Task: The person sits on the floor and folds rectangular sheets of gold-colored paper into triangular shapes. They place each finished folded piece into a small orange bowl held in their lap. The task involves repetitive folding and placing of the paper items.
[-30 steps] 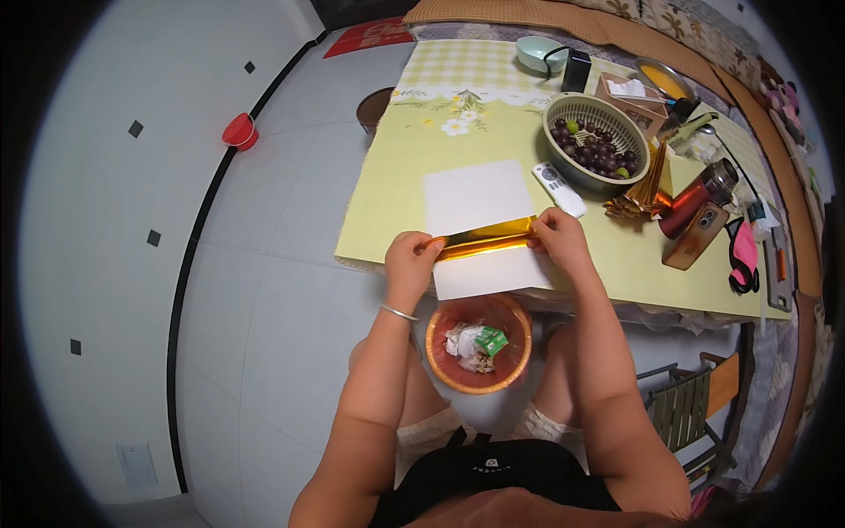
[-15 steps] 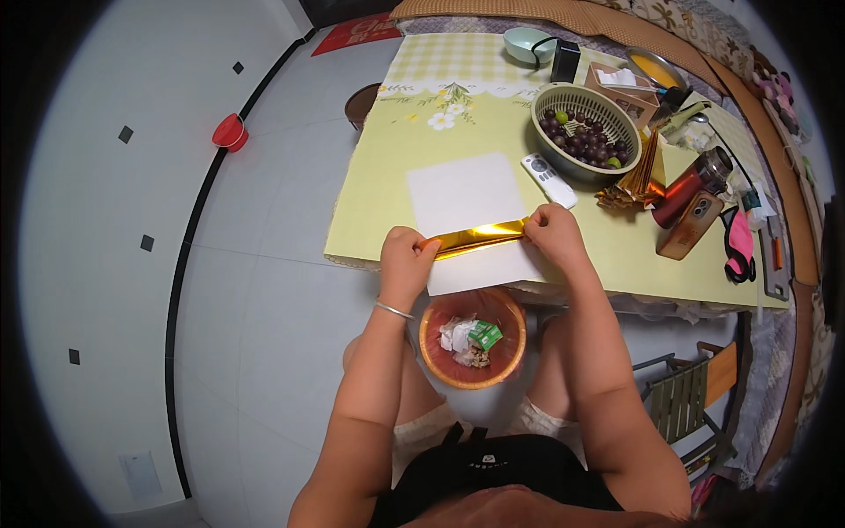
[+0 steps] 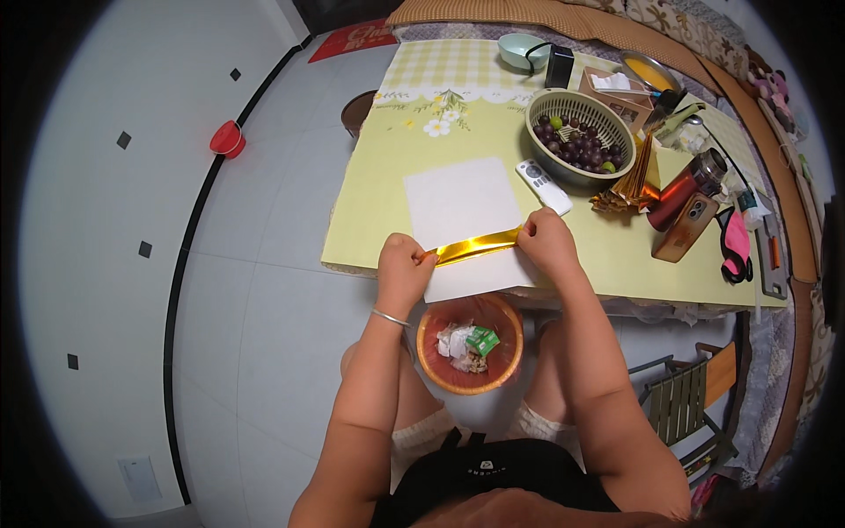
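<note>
- Pale-green surface (image 3: 374, 194) spreads from the frame's centre to its upper right.
- Gold foil strip (image 3: 475, 247) sits at centre, over a white sheet (image 3: 462, 194), seemingly already folded narrow; whether more folding remains, I cannot tell.
- Left hand (image 3: 405, 267) and right hand (image 3: 547, 242) pinch its opposite ends between their fingers.
- Pleated gold foil (image 3: 635, 182) rests upper right, out of both hands.

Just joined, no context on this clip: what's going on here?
A seated person holds a shiny gold strip stretched between both hands, the left hand pinching one end and the right hand the other. It is over a white sheet lying on the table. A remote and a basket of grapes sit beyond the right hand; a trash bin stands between the knees.
</note>
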`<state>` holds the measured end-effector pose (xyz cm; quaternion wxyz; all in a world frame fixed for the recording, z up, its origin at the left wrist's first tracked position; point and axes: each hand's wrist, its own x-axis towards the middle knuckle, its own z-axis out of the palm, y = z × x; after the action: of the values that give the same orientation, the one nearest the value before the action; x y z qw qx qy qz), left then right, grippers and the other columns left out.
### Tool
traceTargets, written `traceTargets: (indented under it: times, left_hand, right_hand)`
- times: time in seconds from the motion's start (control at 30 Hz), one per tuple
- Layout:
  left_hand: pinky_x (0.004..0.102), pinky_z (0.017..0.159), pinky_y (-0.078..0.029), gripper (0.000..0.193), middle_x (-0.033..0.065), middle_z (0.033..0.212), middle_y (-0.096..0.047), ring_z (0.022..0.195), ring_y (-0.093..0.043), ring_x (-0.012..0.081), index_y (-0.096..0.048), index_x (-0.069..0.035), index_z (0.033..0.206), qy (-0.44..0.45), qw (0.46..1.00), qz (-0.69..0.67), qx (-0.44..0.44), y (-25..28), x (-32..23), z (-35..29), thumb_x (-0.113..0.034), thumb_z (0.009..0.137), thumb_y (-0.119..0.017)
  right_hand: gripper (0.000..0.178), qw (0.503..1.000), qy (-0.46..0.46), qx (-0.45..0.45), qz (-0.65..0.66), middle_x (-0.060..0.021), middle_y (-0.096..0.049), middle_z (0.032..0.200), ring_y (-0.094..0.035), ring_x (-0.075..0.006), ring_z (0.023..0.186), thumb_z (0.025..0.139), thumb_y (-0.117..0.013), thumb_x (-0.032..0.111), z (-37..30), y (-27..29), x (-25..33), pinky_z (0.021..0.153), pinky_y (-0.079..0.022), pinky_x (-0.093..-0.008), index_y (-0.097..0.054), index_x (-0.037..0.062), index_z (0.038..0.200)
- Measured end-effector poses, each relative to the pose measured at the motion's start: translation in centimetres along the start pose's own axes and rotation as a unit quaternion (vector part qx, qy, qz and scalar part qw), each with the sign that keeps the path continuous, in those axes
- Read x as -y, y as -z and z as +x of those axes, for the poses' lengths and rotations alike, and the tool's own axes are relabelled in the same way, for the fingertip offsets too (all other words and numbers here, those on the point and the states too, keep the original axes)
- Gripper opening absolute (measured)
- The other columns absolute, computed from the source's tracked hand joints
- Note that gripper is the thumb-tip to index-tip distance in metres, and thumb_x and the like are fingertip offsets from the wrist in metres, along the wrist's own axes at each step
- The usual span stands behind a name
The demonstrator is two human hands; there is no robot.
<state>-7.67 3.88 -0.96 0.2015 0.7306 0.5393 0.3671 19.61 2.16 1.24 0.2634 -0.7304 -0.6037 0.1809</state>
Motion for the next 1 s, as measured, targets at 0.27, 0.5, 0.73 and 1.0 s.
traceTargets:
  times: [0.27,0.5,0.73,1.0]
  left_hand:
    - [0.0368,0.062,-0.047,0.027,0.0121,0.079,-0.056,0.071,-0.056,0.0263,-0.057,0.000,0.064,-0.016,1.000,0.007,-0.009,-0.1,-0.3,-0.1,-0.006,0.069,-0.082]
    - [0.0386,0.068,-0.050,0.021,0.0147,0.089,-0.058,0.077,-0.059,0.0299,-0.062,0.001,0.074,-0.013,0.999,0.044,0.022,0.0,-0.8,-0.2,-0.007,0.071,-0.081]
    - [0.0547,0.111,-0.035,0.048,0.0183,0.142,-0.052,0.131,-0.050,0.0349,-0.067,-0.020,0.126,-0.226,0.953,0.195,0.049,0.4,-2.9,0.2,-0.002,0.082,-0.065]
    - [0.0667,0.116,-0.020,0.051,0.0156,0.157,-0.039,0.146,-0.033,0.0375,-0.069,-0.031,0.126,-0.229,0.937,0.231,0.128,-0.4,-2.0,-0.1,-0.002,0.086,-0.057]
  right_hand:
    - [0.013,0.999,0.013,-0.015,-0.026,-0.0177,-0.064,0.096,-0.066,-0.0365,0.083,0.084,-0.063,0.012,-0.1,-0.2,0.0,0.078,-0.054,-0.0456,-0.068,0.0001,0.081]
    - [0.012,0.999,0.014,-0.025,-0.021,-0.0181,-0.063,0.096,-0.064,-0.0362,0.084,0.082,-0.065,0.011,-0.2,-0.7,-0.2,0.078,-0.053,-0.0448,-0.066,-0.0007,0.080]
    - [0.013,0.998,0.007,-0.016,-0.067,-0.0164,-0.062,0.102,-0.066,-0.0352,0.086,0.083,-0.068,0.013,-0.8,-0.6,0.9,0.076,-0.055,-0.0460,-0.067,0.0023,0.090]
    - [0.028,0.946,0.265,-0.138,-0.129,-0.0206,-0.061,0.124,-0.052,-0.0383,0.127,0.085,-0.058,0.008,-1.6,-2.4,1.9,0.110,-0.038,-0.0494,-0.063,-0.0028,0.111]
